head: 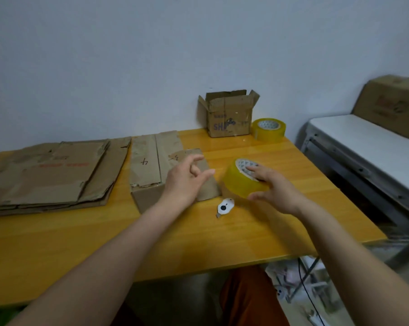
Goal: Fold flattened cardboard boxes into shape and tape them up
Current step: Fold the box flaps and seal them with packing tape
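Both hands reach over the yellow wooden bench [222,243], neither gripping anything.

The right hand [277,191] has its fingers [255,171] spread loosely across the yellow roll of packing tape [238,182], not closed on it; the left hand [183,182] hovers, fingers curled apart, above the folded brown cardboard box [149,168] handwritten "4" and "3". A small white cutter [224,207] lies just in front. Flattened brown cardboard sheets [48,175] with blurred red print lie farther left. At the back, an open carton [229,118] reads "SM…" beside a second yellow tape roll [269,129].
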A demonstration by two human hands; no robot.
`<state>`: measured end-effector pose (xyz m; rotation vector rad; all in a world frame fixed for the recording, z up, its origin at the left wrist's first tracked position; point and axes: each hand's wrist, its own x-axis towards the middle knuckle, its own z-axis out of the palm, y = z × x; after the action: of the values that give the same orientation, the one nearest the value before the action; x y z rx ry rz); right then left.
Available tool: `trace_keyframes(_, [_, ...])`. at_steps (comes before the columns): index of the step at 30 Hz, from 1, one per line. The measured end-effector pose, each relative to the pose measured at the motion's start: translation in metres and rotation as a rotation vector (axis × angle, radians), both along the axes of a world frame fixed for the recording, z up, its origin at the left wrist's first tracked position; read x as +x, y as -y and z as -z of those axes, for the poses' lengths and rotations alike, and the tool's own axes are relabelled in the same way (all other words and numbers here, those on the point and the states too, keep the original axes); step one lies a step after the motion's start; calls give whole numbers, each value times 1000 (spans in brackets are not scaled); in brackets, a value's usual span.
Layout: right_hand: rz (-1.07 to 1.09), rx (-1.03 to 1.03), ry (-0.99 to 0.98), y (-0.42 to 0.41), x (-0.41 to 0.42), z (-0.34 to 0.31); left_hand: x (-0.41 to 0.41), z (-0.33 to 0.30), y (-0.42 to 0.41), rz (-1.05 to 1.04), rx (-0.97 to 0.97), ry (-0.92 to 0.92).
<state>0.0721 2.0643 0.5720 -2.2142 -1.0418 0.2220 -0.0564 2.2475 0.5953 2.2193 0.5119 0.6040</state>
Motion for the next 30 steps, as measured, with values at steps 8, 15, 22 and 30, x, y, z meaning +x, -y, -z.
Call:
trace_keyframes(8, [-233, 62, -87, -16, -26, -26, -7, -8, -11, 86, -290, -33])
trace_keyframes(15, [-205, 23, -44, -28, -34, -27, -23, 1, -17, -111, -237, 155])
trace_keyframes(22, [107, 753, -114, -58, -39, -25, -37, -12, -16, -89, -808, 384])
trace_keyframes(30, [136, 823, -419, -88, -43, -2, -57, -7, -30, -217, -861, 290])
